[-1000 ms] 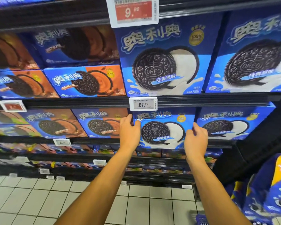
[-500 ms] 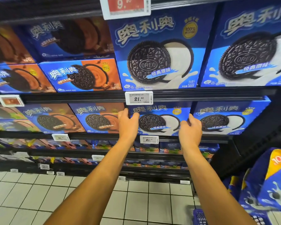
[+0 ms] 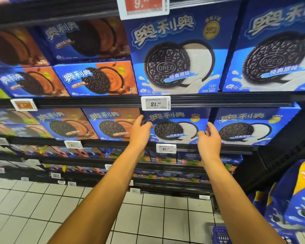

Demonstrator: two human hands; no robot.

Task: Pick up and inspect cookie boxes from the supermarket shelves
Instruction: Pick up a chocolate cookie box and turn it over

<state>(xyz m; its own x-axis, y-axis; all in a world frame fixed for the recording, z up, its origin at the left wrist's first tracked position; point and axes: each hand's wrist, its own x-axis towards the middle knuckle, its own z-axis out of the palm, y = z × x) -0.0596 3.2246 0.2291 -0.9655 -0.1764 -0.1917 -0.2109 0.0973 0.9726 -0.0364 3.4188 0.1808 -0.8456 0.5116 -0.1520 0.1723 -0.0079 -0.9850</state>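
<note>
Blue cookie box (image 3: 176, 125) with a white-cream cookie printed on its front, standing on the second shelf (image 3: 218, 147) from the top of view, front face tilted up toward the camera, bottom edge at the shelf's front lip just above a white price tag (image 3: 166, 148) reading 21. Held at both side edges: left hand (image 3: 140, 131) at the box's left edge, thumb lying on the front face near the upper left corner, fingers reaching behind the side and out of sight; right hand (image 3: 209, 137) at the right edge, thumb on the front face, fingers curled round the side into the gap beside the neighbouring box. Both grips thus closed round the box's edges, not flat or spread. Touching on the right, another blue box of the same print (image 3: 250, 125); on the left, orange-and-blue chocolate boxes (image 3: 111, 124) along the same shelf. Above, on the next shelf's front lip, a second price tag (image 3: 155, 103) reading 21.80, and behind it a much larger blue box (image 3: 174, 55) with the same cookie print. Below, lower shelves with small dark packs, blurred. Pale tiled floor (image 3: 162, 212) under both forearms. At the lower right corner of view, blue packs in a display (image 3: 296, 199) and part of a blue basket (image 3: 220, 235).
</note>
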